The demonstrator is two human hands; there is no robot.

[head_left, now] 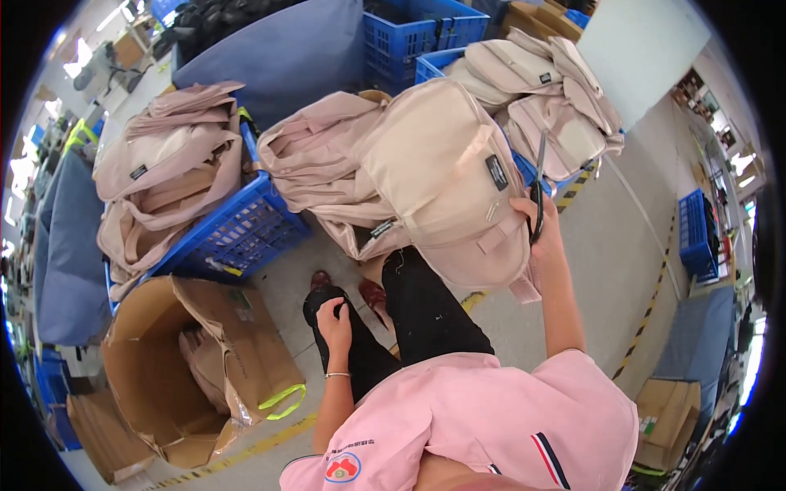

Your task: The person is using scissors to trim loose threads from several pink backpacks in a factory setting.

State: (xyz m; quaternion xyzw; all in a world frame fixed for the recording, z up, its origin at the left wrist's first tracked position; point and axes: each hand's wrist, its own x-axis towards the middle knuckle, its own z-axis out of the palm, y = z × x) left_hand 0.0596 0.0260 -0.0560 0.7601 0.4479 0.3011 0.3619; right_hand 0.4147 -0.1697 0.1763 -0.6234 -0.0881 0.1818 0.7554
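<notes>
A beige-pink backpack (442, 155) lies across my lap, its front panel with a small dark label facing up. My right hand (542, 225) is closed around the black handle of a pair of scissors (536, 192), blades pointing away from me, at the bag's right edge. On my black-trousered left thigh rests my left hand (334, 323), holding nothing, thumb and fingers a little apart. More of the same soft pink fabric bags (319, 147) lie against the backpack's left side.
Left of me, a blue crate (258, 225) is heaped with pink bags (172, 155). Nearer stands an open cardboard box (139, 360) with a pink bag inside. Ahead right, another blue crate (434, 64) holds more bags (557, 106). Yellow-black tape (647, 315) marks the floor.
</notes>
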